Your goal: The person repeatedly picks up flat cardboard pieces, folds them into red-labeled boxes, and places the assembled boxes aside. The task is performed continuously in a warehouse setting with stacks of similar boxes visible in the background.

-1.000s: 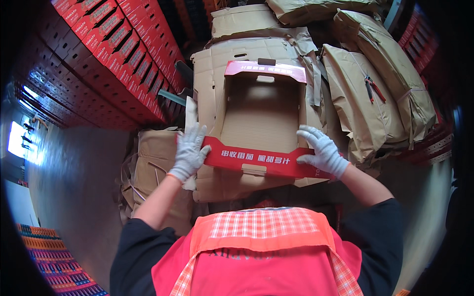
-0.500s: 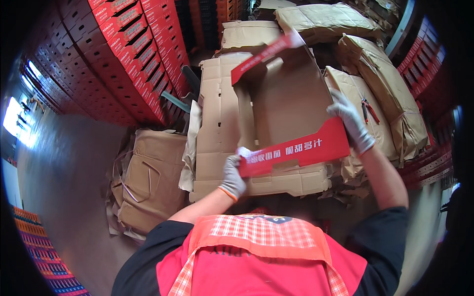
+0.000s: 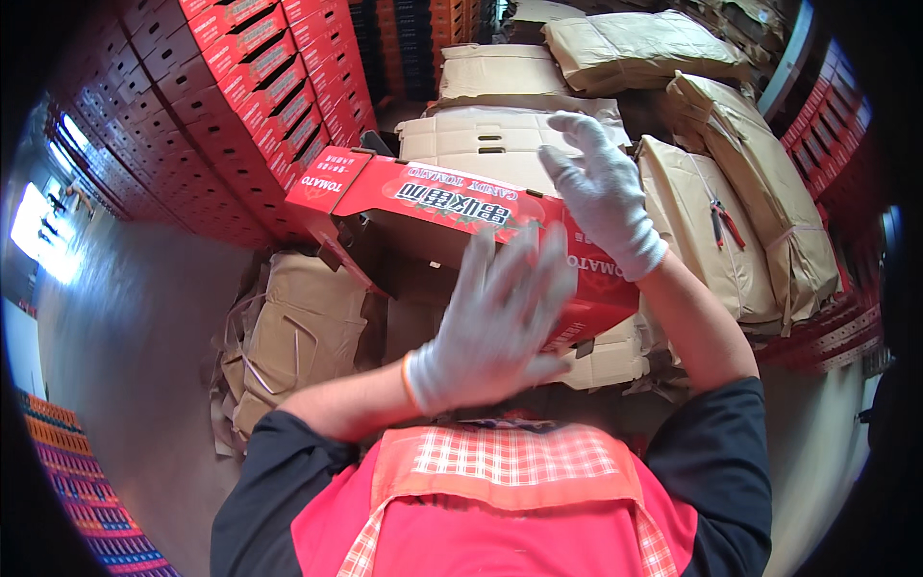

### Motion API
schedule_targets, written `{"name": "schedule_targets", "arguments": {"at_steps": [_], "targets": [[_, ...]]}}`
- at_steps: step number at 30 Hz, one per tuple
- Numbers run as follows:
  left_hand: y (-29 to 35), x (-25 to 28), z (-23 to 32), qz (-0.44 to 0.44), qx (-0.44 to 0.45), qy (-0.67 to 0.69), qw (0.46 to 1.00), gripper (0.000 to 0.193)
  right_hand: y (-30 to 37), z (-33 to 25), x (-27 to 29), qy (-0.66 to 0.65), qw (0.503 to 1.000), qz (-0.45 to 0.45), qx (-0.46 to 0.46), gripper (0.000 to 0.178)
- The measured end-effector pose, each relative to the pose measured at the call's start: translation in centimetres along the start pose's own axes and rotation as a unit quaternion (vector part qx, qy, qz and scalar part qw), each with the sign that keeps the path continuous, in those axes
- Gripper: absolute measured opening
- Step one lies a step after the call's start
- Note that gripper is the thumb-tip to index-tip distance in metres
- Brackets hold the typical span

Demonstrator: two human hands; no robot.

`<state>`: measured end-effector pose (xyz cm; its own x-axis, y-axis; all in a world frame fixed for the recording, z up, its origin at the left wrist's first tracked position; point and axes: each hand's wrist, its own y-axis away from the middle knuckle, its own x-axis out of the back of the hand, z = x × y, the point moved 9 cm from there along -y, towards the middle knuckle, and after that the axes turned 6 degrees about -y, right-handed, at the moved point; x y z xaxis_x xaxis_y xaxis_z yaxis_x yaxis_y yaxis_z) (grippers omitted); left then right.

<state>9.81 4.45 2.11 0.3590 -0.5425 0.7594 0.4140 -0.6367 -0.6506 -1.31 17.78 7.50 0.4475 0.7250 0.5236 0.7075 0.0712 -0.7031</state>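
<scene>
A red printed cardboard box (image 3: 385, 185), folded into a tray with raised sides and a brown inside, stands turned and tilted in front of me. My left hand (image 3: 495, 322), in a white knit glove with an orange cuff, is over the near right part of the box. Its fingers are spread and a little blurred; whether they touch the box I cannot tell. At the box's right end is my right hand (image 3: 606, 197), gloved too, fingers apart and raised above the red corner. Beneath the box lies a stack of flat brown cardboard blanks (image 3: 457, 142), partly covered.
Tall stacks of red boxes (image 3: 260, 77) rise at the left. Paper-wrapped bundles (image 3: 644, 48) lie at the back and right, with red-handled pliers (image 3: 726, 226) on one. Another wrapped bundle (image 3: 298, 327) sits on the left. Colourful stacked trays (image 3: 87, 481) stand at lower left.
The box has turned, and its red outer long side now faces up toward me. My left hand has let go and swung up over it; my right hand has moved left and opened.
</scene>
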Motion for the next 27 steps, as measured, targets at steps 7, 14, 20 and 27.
{"name": "schedule_targets", "arguments": {"at_steps": [7, 14, 20, 27], "targets": [[-9.5, -5.1, -7.4, -0.217, 0.057, 0.030, 0.974, 0.099, 0.5, -0.5, 3.5, 0.150, 0.985, -0.071, 0.043, 0.027], [-9.5, -3.9, -6.4, -0.129, 0.013, 0.065, 0.989, 0.093, 0.3, 2.5, 3.8, 0.177, 0.955, -0.237, -0.031, 0.036], [-7.8, -4.3, -6.6, -0.100, 0.059, 0.075, 0.990, 0.093, -0.5, 2.5, -2.4, 0.209, 0.940, -0.244, 0.118, 0.024], [-6.3, -3.0, -9.5, 0.061, 0.171, 0.341, 0.922, 0.105, -1.8, 5.4, -4.5, 0.003, 0.958, -0.274, -0.087, 0.030]]}}
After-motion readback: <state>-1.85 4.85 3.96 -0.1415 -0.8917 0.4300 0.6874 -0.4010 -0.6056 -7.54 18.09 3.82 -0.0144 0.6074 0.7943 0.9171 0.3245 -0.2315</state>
